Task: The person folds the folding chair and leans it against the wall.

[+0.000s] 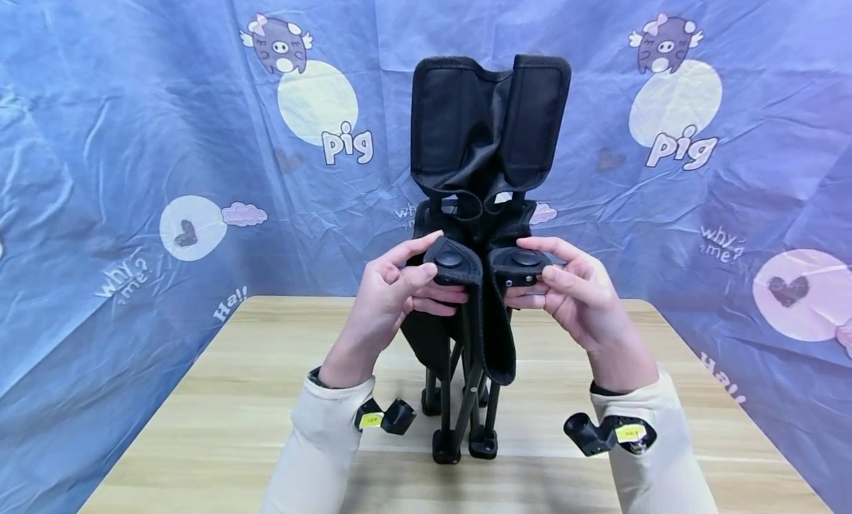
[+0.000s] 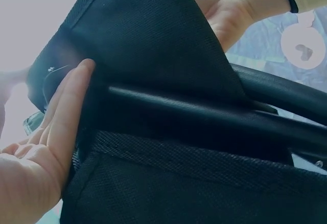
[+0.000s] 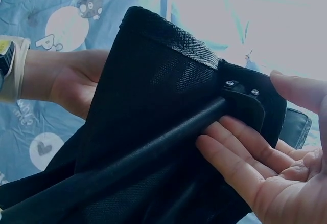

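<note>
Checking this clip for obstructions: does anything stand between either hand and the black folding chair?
Nothing visible does. The left hand and right hand each directly grip a near corner of the black folding chair, and no other object shows between hand and chair.

Stands upright, folded narrow, as a black fabric folding chair point(image 1: 498, 336) on the worktop point(image 1: 220, 425); rises to a creased backrest point(image 1: 538, 122) with two stitched panels, carries round discs point(image 1: 526, 258) on both front corners, and ends in slim tubular legs point(image 1: 492, 410) bunched above blocky feet point(image 1: 446, 449).
</note>
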Available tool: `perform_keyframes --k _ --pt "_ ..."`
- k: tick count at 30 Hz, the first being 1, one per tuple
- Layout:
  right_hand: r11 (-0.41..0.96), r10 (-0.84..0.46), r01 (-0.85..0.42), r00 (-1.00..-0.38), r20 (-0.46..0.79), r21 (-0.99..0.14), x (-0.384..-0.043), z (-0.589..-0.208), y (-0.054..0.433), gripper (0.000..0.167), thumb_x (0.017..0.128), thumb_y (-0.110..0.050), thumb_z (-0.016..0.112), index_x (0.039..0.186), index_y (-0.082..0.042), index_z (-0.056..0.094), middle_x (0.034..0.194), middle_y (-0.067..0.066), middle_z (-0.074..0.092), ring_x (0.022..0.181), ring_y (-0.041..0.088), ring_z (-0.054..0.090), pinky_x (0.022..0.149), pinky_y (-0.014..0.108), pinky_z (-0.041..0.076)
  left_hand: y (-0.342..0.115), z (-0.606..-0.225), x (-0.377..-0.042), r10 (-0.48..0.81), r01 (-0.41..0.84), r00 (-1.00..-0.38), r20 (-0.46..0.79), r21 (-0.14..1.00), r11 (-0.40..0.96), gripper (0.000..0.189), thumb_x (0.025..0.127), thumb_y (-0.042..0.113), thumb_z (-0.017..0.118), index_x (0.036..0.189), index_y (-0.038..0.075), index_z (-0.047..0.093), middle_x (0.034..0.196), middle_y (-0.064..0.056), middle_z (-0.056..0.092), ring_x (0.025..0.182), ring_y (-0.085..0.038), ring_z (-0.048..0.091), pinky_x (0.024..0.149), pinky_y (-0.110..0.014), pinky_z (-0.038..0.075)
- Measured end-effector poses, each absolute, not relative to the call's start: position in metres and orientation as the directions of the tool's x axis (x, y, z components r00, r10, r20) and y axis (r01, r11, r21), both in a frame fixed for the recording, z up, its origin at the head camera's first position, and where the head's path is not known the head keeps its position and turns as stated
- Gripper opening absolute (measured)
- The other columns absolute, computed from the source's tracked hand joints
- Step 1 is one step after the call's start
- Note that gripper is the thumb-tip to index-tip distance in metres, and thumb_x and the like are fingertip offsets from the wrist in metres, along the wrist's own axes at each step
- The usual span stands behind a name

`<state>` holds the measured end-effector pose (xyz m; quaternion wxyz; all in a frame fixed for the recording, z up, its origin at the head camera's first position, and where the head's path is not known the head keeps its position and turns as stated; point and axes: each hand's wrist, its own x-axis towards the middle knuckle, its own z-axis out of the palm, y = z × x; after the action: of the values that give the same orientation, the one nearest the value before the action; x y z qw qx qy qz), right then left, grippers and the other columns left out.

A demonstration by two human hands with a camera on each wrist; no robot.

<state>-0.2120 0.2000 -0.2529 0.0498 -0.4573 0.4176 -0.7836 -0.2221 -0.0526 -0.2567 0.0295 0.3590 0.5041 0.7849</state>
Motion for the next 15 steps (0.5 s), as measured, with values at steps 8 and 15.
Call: perform_keyframes --k 8,15 --pt "-0.604 -0.458 -0.399 -0.535 0.71 -0.69 -0.2071 -0.2538 0.2009 0.039 0.101 0.009 0.035 0.137 0.009 0.049 0.12 0.025 0.065 0.1 0.037 0.07 0.087 0.045 0.056 -0.0573 -0.2574 -0.2213 0.415 0.338 -0.738 0.532 0.824 -0.455 0.066 0.09 0.017 0.064 0.147 -0.006 0.039 0.1 -0.015 0.074 0.081 -0.026 0.074 0.07 -0.043 0.061" --pt "-0.557 -0.45 -0.426 -0.567 0.69 -0.713 -0.203 -0.2559 0.2007 0.041 0.103 0.006 0.035 0.142 0.003 0.047 0.123 0.022 0.065 0.1 0.036 0.07 0.087 0.044 0.056 -0.0605 -0.2616 -0.2224 0.411 0.354 -0.729 0.547 0.815 -0.458 0.08 0.088 0.035 0.075 0.148 -0.005 0.039 0.105 -0.017 0.072 0.083 -0.027 0.074 0.071 -0.045 0.061"
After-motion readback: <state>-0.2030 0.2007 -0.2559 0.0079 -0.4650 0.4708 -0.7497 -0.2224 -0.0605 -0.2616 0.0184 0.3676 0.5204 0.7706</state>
